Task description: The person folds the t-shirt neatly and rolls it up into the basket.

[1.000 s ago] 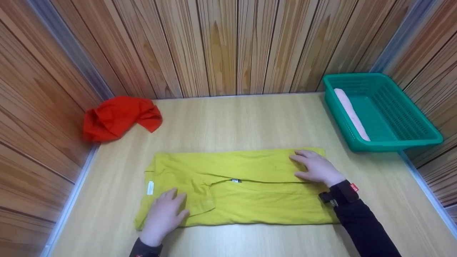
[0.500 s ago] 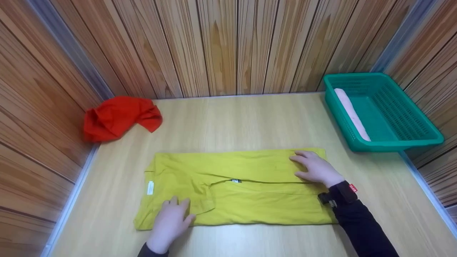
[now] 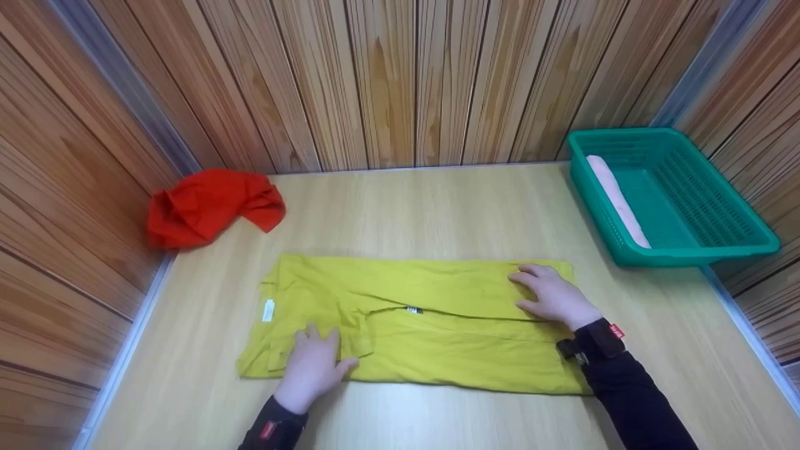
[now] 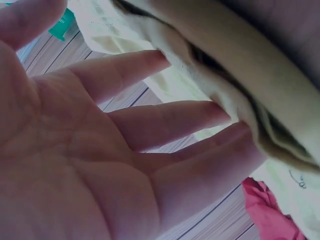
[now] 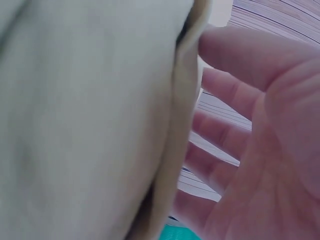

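A yellow-green shirt [image 3: 450,350] lies folded into a long flat strip on the table, a white tag [image 3: 268,310] near its left end and a small dark label [image 3: 413,310] at its middle. On its lower left part rests my left hand [image 3: 312,365], fingers spread and mostly straight. The left wrist view has those fingertips [image 4: 217,112] touching the cloth. My right hand [image 3: 553,295] lies on the shirt's upper right end with loosely bent fingers. In the right wrist view its fingers [image 5: 220,130] meet the folded edge, and nothing is gripped.
Crumpled red cloth [image 3: 215,206] sits at the back left against the wall. A green plastic basket [image 3: 687,253] stands at the back right, a rolled pale pink cloth [image 3: 617,200] along its left side. Wood-panelled walls [image 3: 394,81] enclose the table [image 3: 406,212] at the back and sides.
My left hand has slid to the right along the shirt's lower edge. The shirt's left end has shifted a little away from me. My right hand stays nearly still.
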A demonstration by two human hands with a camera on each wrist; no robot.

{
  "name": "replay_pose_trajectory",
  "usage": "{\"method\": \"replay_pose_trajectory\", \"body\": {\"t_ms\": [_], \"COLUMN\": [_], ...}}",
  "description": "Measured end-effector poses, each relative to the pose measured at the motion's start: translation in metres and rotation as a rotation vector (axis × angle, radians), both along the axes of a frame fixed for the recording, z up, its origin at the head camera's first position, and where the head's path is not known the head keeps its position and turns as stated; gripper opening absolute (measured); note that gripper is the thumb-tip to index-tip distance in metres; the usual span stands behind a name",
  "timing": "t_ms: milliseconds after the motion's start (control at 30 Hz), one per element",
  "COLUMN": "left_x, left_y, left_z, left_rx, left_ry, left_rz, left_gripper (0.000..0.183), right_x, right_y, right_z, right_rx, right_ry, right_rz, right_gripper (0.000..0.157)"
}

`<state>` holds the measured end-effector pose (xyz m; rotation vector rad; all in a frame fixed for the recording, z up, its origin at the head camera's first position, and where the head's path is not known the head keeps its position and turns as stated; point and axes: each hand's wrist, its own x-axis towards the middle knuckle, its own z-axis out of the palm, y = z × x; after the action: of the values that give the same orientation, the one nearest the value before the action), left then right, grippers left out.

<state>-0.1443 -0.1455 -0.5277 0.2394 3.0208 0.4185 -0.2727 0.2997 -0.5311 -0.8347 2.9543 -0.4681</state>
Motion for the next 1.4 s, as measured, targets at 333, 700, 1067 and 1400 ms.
{"method": "replay_pose_trajectory", "body": {"t_ms": [333,700,1067,1400], "left_x": [-0.040,-0.104,-0.150,-0.150], "left_y": [0.002,0.015,0.032,0.056], "left_z": [0.000,-0.003,-0.004,0.001], "left_rx": [0.028,0.064,0.025,-0.121], "left_ry": [-0.075,-0.104,-0.164,-0.050], "left_rz": [-0.047,-0.091,-0.005,0.043], "left_gripper": [0.077,0.077,0.098,0.082], "right_x": [0.001,0.001,0.000,0.000], "right_y": [0.000,-0.001,-0.013,-0.018], "right_z": [0.003,0.005,0.006,0.004], "right_rx": [0.025,0.055,0.085,0.080], "right_ry": [-0.012,-0.002,0.032,0.008], "right_rz": [-0.082,-0.114,-0.121,-0.110], "right_gripper": [0.050,0.048,0.049,0.050]}}
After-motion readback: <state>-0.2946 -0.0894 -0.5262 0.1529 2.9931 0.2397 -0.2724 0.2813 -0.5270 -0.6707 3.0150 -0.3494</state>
